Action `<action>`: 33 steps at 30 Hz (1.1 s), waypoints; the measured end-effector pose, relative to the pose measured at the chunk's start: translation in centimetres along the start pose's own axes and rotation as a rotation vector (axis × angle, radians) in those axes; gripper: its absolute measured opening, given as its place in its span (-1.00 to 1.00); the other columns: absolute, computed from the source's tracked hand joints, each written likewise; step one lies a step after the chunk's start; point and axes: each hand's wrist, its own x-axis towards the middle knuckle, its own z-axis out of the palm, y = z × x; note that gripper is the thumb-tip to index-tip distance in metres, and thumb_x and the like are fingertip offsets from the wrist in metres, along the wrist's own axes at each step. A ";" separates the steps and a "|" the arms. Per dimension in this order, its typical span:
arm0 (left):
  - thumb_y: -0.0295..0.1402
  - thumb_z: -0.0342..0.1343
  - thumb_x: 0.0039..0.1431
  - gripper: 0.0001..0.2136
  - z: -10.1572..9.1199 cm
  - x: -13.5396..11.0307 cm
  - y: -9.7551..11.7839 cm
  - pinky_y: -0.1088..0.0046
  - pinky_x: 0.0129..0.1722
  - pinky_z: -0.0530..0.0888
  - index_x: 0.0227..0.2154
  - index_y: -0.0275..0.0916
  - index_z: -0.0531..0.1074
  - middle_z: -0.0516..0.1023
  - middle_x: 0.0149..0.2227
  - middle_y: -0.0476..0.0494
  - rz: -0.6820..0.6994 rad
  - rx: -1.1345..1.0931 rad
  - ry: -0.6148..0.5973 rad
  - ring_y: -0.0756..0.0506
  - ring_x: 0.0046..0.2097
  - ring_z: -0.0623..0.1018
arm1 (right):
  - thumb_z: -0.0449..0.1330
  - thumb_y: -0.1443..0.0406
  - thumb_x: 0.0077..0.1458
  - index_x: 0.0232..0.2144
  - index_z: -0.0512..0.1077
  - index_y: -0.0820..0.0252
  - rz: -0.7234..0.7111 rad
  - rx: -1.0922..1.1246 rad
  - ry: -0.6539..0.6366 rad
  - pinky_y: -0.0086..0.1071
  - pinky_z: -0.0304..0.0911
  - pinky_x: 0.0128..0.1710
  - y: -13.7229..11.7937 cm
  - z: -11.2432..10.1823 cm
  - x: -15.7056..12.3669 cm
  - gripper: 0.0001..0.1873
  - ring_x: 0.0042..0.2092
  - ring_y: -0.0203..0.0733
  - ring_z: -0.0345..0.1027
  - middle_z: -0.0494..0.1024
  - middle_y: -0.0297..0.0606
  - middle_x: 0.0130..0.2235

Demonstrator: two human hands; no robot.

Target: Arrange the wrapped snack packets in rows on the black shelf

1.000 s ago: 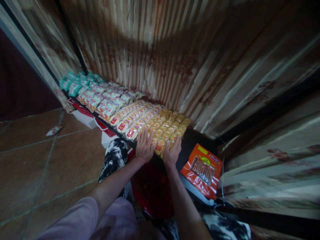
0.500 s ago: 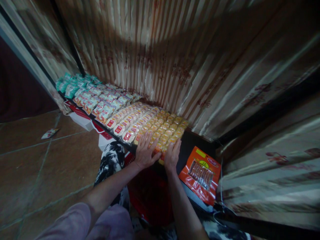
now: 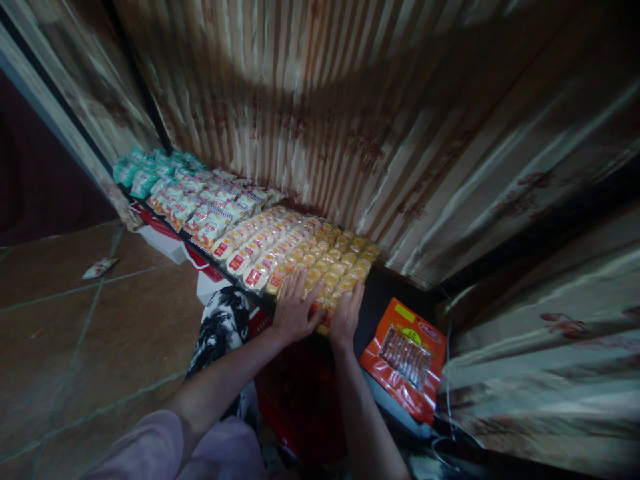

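Head view: yellow packets (image 3: 340, 257), labels illegible

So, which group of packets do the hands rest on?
The yellow packets at the row's right end; the red-white packets and green packets lie further left.

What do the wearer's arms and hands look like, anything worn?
Left hand and right hand are bare: no gloves, and no ring or watch visible in the dim light. The left forearm is uncovered up to a pale pink sleeve at the bottom edge. The right forearm is uncovered, no sleeve in view.
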 end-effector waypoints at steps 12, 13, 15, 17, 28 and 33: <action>-0.06 -0.02 0.10 -0.43 0.5 1.1 2.7 0.04 0.22 0.01 0.17 -0.13 0.15 0.02 0.28 -0.23 0.200 -0.023 -0.052 -0.27 0.30 -0.03 | -0.41 -0.02 0.18 0.24 -0.06 0.43 0.219 0.089 -0.030 -0.13 -0.35 0.28 1.6 -1.8 5.8 -0.23 0.32 -0.11 -0.32 -0.10 -0.01 0.30; -0.06 -0.01 0.10 -0.42 0.7 1.1 2.5 0.04 0.22 0.01 0.17 -0.13 0.14 0.02 0.28 -0.24 0.197 -0.020 -0.057 -0.27 0.30 -0.04 | -0.40 -0.02 0.18 0.24 -0.05 0.42 0.217 0.108 -0.050 -0.14 -0.34 0.27 1.7 -1.6 6.0 -0.22 0.32 -0.11 -0.29 -0.08 -0.02 0.30; -0.06 -0.02 0.11 -0.43 1.1 1.2 2.2 0.05 0.22 0.02 0.17 -0.14 0.15 0.04 0.27 -0.26 0.196 -0.017 -0.061 -0.26 0.30 -0.03 | -0.38 -0.03 0.18 0.24 -0.04 0.37 0.193 0.133 -0.079 -0.15 -0.33 0.27 1.7 -1.1 6.3 -0.24 0.31 -0.13 -0.24 -0.02 -0.06 0.29; -0.06 -0.04 0.12 -0.44 1.4 1.2 2.0 0.06 0.22 0.03 0.16 -0.15 0.16 0.06 0.26 -0.27 0.195 -0.017 -0.059 -0.25 0.30 -0.02 | -0.36 -0.03 0.17 0.23 -0.03 0.36 0.175 0.132 -0.081 -0.19 -0.32 0.28 1.5 -0.7 6.3 -0.24 0.30 -0.15 -0.21 0.00 -0.07 0.28; -0.07 -0.05 0.13 -0.44 1.3 1.1 2.1 0.09 0.23 0.00 0.17 -0.16 0.14 0.05 0.27 -0.25 0.203 -0.010 -0.061 -0.24 0.29 0.03 | -0.40 0.03 0.17 0.24 -0.11 0.51 0.245 0.084 -0.021 -0.28 -0.40 0.27 1.3 -1.2 6.9 -0.23 0.32 -0.16 -0.34 -0.13 -0.01 0.31; -0.06 -0.08 0.16 -0.45 1.3 1.2 2.1 0.09 0.22 0.02 0.18 -0.16 0.14 0.08 0.26 -0.27 0.215 -0.002 -0.051 -0.24 0.29 0.04 | -0.39 0.11 0.21 0.23 -0.13 0.60 0.320 0.097 -0.002 -0.35 -0.43 0.26 1.7 -1.5 9.5 -0.27 0.32 -0.15 -0.32 -0.14 0.07 0.30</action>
